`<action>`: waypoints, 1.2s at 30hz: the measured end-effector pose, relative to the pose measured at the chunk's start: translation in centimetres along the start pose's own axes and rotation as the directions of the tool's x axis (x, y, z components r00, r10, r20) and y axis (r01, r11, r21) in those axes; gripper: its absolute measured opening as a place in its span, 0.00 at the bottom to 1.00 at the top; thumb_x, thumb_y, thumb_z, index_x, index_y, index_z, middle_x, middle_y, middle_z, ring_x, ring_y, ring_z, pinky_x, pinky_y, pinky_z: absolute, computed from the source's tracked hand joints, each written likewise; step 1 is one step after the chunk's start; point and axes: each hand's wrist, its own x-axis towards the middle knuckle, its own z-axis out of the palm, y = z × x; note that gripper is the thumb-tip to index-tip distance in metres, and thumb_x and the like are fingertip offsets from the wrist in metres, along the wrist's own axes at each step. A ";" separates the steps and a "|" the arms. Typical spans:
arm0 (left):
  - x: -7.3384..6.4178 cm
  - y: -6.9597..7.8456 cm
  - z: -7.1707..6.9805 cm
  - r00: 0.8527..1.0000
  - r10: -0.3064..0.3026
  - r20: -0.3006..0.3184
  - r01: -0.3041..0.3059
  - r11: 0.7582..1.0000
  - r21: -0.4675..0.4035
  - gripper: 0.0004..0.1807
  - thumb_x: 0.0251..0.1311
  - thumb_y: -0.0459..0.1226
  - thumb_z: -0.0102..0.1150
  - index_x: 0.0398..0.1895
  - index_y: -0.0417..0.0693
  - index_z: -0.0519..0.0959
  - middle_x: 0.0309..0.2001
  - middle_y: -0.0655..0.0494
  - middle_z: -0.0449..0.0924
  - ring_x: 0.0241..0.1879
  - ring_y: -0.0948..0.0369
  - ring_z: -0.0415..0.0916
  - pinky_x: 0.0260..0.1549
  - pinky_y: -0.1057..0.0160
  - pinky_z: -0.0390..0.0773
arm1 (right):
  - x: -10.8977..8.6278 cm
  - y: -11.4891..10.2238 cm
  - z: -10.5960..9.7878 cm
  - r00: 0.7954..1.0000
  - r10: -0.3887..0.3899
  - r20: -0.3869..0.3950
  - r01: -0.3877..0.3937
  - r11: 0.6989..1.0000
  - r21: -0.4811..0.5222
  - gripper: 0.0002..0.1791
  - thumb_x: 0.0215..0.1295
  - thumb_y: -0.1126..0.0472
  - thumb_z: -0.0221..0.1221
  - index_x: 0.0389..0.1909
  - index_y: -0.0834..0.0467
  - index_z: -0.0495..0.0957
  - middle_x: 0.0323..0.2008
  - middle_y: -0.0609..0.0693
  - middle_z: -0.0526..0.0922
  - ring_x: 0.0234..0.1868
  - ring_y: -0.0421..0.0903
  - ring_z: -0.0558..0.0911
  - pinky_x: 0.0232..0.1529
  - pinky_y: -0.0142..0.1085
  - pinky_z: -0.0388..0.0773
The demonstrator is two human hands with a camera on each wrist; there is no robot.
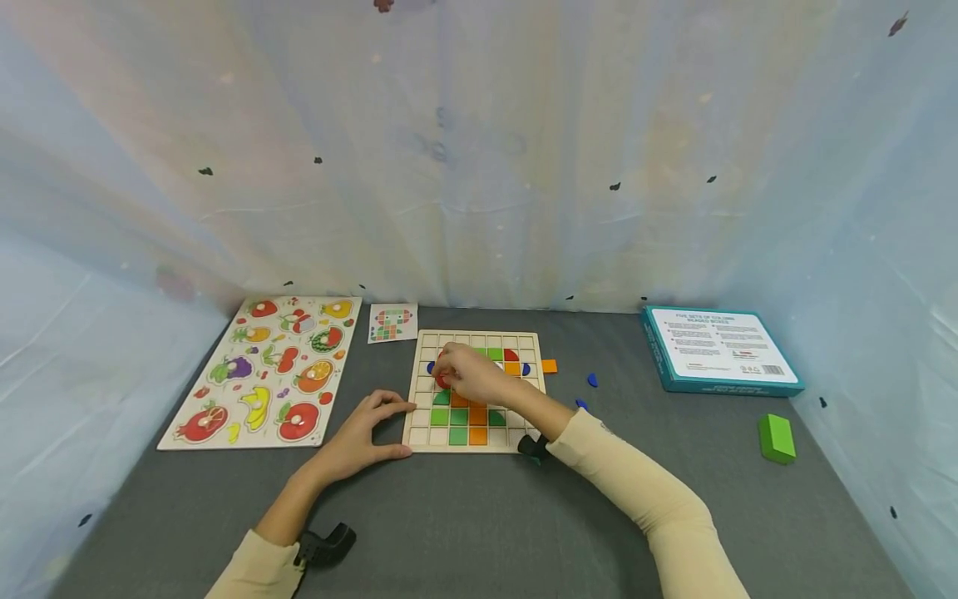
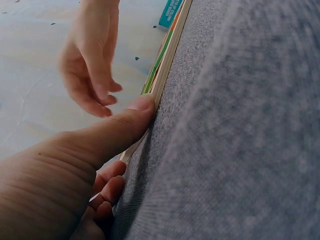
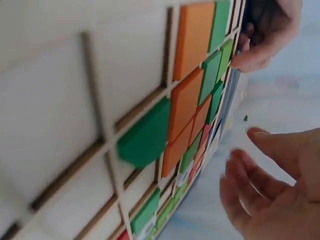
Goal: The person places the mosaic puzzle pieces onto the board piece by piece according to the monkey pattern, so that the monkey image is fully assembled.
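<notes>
A wooden grid board (image 1: 422,418) lies flat, with orange squares (image 1: 477,435), green pieces (image 1: 458,435) and a few red and blue pieces in its cells. My left hand (image 1: 362,434) touches the board's left edge, thumb near the front corner and fingers farther up. Over the board's upper left part is my right hand (image 1: 473,374), close to a red piece (image 1: 441,382) and a blue piece (image 1: 430,367). In the right wrist view, the right hand's thumb (image 3: 272,145) is apart from its loosely bent fingers, and nothing shows between them.
A small pattern card (image 1: 392,323) lies behind the board. To the left is a fruit puzzle board (image 1: 258,353). Right of the grid board are an orange piece (image 1: 550,366) and two blue pieces (image 1: 592,380). Farther right sit a teal box (image 1: 722,349) and a green block (image 1: 777,438).
</notes>
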 end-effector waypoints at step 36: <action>-0.1 -0.2 0.1 1.000 0.000 -0.011 0.000 1.000 0.013 0.35 0.52 0.49 0.75 0.64 0.51 0.77 0.58 0.54 0.69 0.58 0.53 0.65 0.55 0.41 0.67 | -12.3 3.9 -2.4 0.971 0.025 -0.238 -0.045 0.996 -0.076 0.06 0.64 0.68 0.65 0.41 0.61 0.86 0.54 0.61 0.77 0.54 0.59 0.75 0.54 0.58 0.67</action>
